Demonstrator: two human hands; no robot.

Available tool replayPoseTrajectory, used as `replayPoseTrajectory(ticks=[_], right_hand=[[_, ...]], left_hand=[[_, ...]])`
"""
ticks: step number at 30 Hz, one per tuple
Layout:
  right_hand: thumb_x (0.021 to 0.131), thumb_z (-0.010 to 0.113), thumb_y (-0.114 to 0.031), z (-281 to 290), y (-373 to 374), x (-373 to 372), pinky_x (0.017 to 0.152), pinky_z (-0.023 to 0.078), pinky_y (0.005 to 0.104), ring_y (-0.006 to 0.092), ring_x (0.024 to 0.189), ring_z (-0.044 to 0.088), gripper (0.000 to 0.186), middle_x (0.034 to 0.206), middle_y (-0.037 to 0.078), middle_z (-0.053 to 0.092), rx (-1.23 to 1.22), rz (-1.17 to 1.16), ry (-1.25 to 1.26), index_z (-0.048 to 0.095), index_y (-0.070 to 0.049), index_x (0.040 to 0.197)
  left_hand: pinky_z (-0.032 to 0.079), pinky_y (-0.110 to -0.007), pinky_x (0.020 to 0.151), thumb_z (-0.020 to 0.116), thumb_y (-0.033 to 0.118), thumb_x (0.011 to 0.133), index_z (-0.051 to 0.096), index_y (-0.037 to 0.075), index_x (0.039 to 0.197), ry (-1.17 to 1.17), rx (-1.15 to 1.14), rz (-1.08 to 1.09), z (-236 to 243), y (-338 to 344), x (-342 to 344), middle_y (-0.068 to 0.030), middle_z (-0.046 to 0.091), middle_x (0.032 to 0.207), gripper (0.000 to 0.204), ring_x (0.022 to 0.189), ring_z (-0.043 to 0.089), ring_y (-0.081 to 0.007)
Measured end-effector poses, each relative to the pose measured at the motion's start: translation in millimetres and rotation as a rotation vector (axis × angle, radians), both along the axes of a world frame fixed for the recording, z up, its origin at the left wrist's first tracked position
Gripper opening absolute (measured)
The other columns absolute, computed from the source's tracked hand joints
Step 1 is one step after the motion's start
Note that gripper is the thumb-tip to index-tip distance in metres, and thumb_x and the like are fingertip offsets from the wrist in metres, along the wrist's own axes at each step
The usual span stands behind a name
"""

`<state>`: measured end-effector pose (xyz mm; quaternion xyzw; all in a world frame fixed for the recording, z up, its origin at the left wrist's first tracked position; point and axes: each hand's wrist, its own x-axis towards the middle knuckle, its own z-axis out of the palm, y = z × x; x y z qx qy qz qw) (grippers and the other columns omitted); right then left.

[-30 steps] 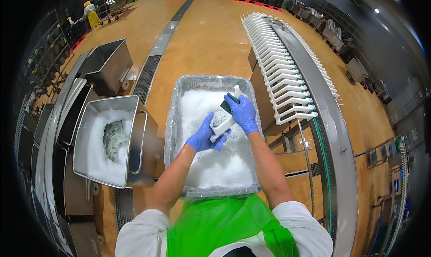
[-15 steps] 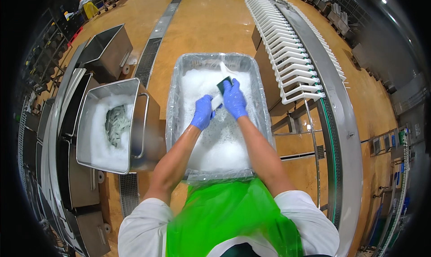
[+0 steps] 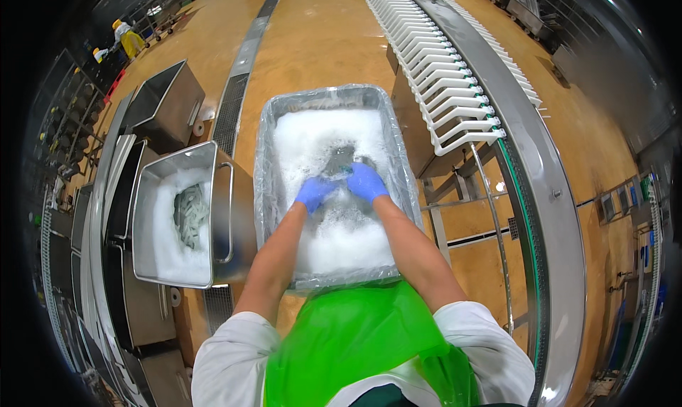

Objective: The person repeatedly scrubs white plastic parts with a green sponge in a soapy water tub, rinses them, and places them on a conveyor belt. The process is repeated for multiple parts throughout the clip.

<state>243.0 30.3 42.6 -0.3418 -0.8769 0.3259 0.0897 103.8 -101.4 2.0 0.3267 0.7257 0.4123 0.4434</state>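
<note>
Both my hands wear blue gloves and are dipped into sudsy water in a grey tub (image 3: 410, 187) lined with clear plastic. My left hand (image 3: 315, 192) is closed, its fingers partly under water, around a white plastic piece that now hardly shows. Beside it, my right hand (image 3: 366, 181) is closed on a green scouring pad (image 3: 347, 168), of which only a dark edge shows. White foam (image 3: 305, 131) surrounds the dark patch of water at my fingers.
Left of the tub stands a steel bin (image 3: 213, 215) with foam and many pale pieces (image 3: 190, 215) inside. A steel conveyor (image 3: 529, 165) carrying a row of white bent arms (image 3: 455, 87) curves along the right. More steel bins (image 3: 167, 98) stand at left, and people (image 3: 128, 39) are far off.
Both hands have moved down and nearer to me, from above the foam into the water. The white piece and the pad have gone mostly out of sight.
</note>
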Motion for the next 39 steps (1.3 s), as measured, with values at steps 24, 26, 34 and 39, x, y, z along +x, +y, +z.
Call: replayPoseTrajectory(ticks=[24,26,34,39], right_hand=[[0.081,0.049,-0.013,-18,-3,6,0.086,0.053,0.0429,0.0349,0.095,0.067,0.029,0.100,0.022,0.067,0.127,0.249,-0.441,0.070,-0.003,0.099],[0.082,0.052,-0.015,17,-9,-3,0.076,0.056,0.0393,0.0283,0.091,0.067,0.026,0.096,0.023,0.066,-0.092,0.239,-0.303,0.069,-0.002,0.096],[0.090,0.058,-0.023,102,-33,7,0.057,0.053,0.0278,0.0118,0.081,0.060,0.030,0.095,0.004,0.060,-1.215,0.080,0.566,0.055,-0.007,0.116],[0.091,0.062,-0.030,64,-14,-30,0.044,0.046,0.0234,0.0079,0.054,0.055,0.025,0.075,-0.001,0.061,-0.854,-0.068,0.556,0.063,-0.006,0.095]], left_hand=[[0.051,-0.042,0.071,0.047,0.020,0.092,0.061,-0.003,0.108,0.696,-0.057,-0.312,-87,8,-30,-0.0159,0.067,0.095,0.032,0.076,0.064,-0.0285],[0.051,-0.043,0.074,0.046,0.015,0.090,0.062,-0.003,0.107,0.677,0.039,-0.307,-87,-4,-51,-0.0161,0.067,0.097,0.029,0.082,0.064,-0.0289],[0.050,-0.033,0.072,0.042,0.002,0.086,0.060,-0.004,0.104,0.322,0.290,0.129,121,-9,32,-0.0085,0.062,0.088,0.025,0.077,0.059,-0.0191],[0.050,-0.035,0.071,0.046,-0.002,0.084,0.061,0.002,0.107,0.435,0.402,0.242,118,-2,56,-0.0198,0.065,0.084,0.028,0.076,0.065,-0.0231]])
